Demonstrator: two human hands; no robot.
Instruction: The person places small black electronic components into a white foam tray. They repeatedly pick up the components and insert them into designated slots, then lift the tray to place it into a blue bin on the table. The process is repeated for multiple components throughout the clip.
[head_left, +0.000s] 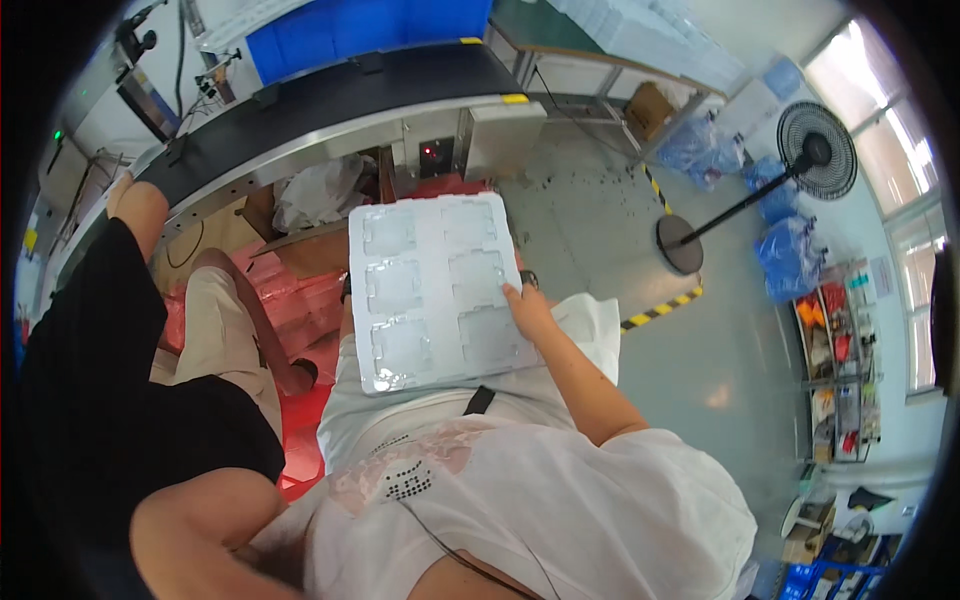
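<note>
A white plastic tray point(433, 290) with several shallow rectangular recesses lies tilted over my lap. My right hand point(526, 308) is closed on its right edge, the thumb on the top face and the other fingers mostly out of sight. Glossy clear film or plastic catches light over the recesses. My left hand does not show. A bent bare arm point(205, 520) appears at the lower left, and I cannot tell whose it is.
A co-worker in a black top point(110, 370) sits close on my left, one arm at the black conveyor point(330, 95). Red plastic sheeting point(305, 310) lies below it. A standing fan point(680, 245), blue bags point(790, 255) and a shelf point(845, 370) are at right.
</note>
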